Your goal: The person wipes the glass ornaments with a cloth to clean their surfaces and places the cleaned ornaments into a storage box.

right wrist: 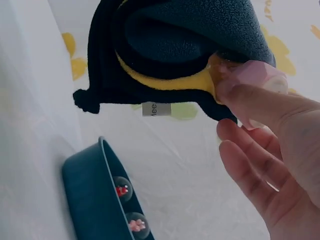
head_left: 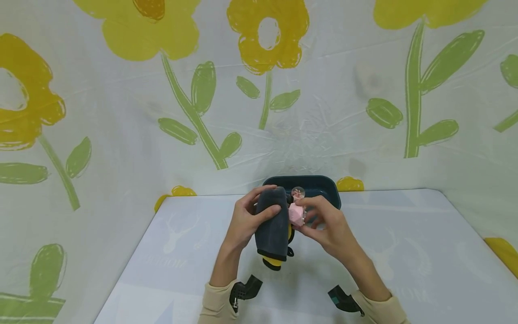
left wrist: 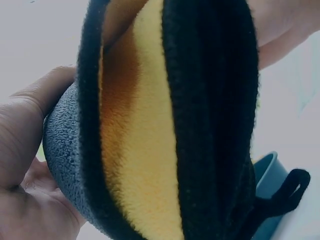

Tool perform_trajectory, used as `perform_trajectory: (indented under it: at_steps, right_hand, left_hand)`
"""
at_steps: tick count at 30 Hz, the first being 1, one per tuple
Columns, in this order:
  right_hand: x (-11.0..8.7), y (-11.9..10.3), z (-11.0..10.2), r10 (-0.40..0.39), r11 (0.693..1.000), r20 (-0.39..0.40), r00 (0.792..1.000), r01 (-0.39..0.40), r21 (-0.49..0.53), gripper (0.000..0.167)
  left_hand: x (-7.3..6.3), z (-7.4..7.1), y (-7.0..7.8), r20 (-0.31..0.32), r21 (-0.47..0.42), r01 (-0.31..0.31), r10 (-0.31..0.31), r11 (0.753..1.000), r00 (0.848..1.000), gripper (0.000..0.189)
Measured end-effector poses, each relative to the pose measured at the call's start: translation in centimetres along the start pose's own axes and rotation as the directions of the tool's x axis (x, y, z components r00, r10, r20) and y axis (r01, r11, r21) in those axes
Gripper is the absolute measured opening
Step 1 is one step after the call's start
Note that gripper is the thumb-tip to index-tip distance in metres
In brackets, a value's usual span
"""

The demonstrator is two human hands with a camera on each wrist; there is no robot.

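A folded cloth (head_left: 272, 231), dark grey outside with yellow inside and black edging, hangs in my left hand (head_left: 246, 222), the thumb across its front. In the left wrist view its yellow inner side (left wrist: 150, 135) lies between dark edges. My right hand (head_left: 333, 227) pinches a small pink faceted piece (head_left: 296, 215) against the cloth's right side. The right wrist view has this pink piece (right wrist: 255, 75) partly behind the thumb, touching the cloth's yellow fold. Just above it in the head view is a clear globe with pink bits (head_left: 298, 193); whether they are joined I cannot tell.
A dark teal tray (head_left: 323, 182) stands at the table's back edge, behind my hands. In the right wrist view it holds a globe with a red figure (right wrist: 122, 189) and one with a pink figure (right wrist: 137, 225). A flower-printed sheet (head_left: 323, 90) hangs behind the white table (head_left: 170, 252).
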State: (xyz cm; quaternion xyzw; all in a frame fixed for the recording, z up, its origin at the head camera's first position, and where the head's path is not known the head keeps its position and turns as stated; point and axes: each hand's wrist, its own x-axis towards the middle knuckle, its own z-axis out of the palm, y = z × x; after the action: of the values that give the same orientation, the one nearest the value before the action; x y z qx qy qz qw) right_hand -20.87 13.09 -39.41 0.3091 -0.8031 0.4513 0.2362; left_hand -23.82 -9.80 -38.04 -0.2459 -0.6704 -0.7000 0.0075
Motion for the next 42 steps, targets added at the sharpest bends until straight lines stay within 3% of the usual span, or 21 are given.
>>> perform_trajectory:
  at_steps: [10, 14, 17, 19, 22, 28, 32, 38, 42]
  right_hand:
    - [0.1, -0.1, -0.2, -0.013, 0.999, -0.001, 1.000, 0.013, -0.032, 0.057]
    - [0.0, 0.1, -0.2, 0.028, 0.998, -0.008, 1.000, -0.028, -0.051, 0.060]
    - [-0.1, 0.0, -0.3, 0.087, 0.993, -0.026, 0.996, -0.089, -0.082, 0.051]
    - [-0.1, -0.1, -0.3, 0.138, 0.984, -0.040, 0.990, -0.141, -0.110, 0.035]
    - [-0.1, -0.5, -0.3, 0.244, 0.959, -0.039, 0.969, -0.247, -0.138, 0.015]
    - [0.2, -1.0, -0.1, 0.435, 0.889, 0.041, 0.899, -0.422, -0.176, 0.046]
    - [0.2, -1.0, 0.0, 0.479, 0.870, 0.077, 0.875, -0.461, -0.177, 0.046]
    - [0.1, -0.7, 0.2, 0.460, 0.886, 0.109, 0.881, -0.447, -0.121, 0.030]
    - [-0.2, -0.5, 0.0, 0.390, 0.920, 0.135, 0.911, -0.380, -0.092, 0.022]
  left_hand:
    - [0.0, 0.1, -0.1, 0.003, -0.003, 0.011, -0.011, 1.000, 1.000, 0.045]
    - [0.0, 0.1, -0.1, 0.013, -0.003, 0.014, -0.014, 1.000, 1.000, 0.045]
    - [0.0, 0.1, -0.1, 0.027, 0.004, 0.012, -0.012, 1.000, 1.000, 0.046]
    - [-0.1, 0.2, -0.1, 0.040, 0.016, 0.012, -0.012, 1.000, 0.999, 0.047]
    - [-0.1, 0.4, -0.1, 0.059, 0.031, 0.010, -0.012, 0.999, 0.998, 0.049]
    - [-0.2, 0.6, -0.2, 0.061, 0.052, 0.009, -0.012, 0.999, 0.998, 0.049]
    - [-0.2, 0.5, -0.2, 0.053, 0.072, 0.004, -0.008, 0.997, 0.999, 0.049]
    - [-0.2, 0.4, 0.1, 0.044, 0.069, -0.017, 0.014, 0.997, 0.999, 0.047]
    - [-0.1, 0.2, 0.1, 0.041, 0.053, -0.022, 0.020, 0.998, 0.999, 0.046]
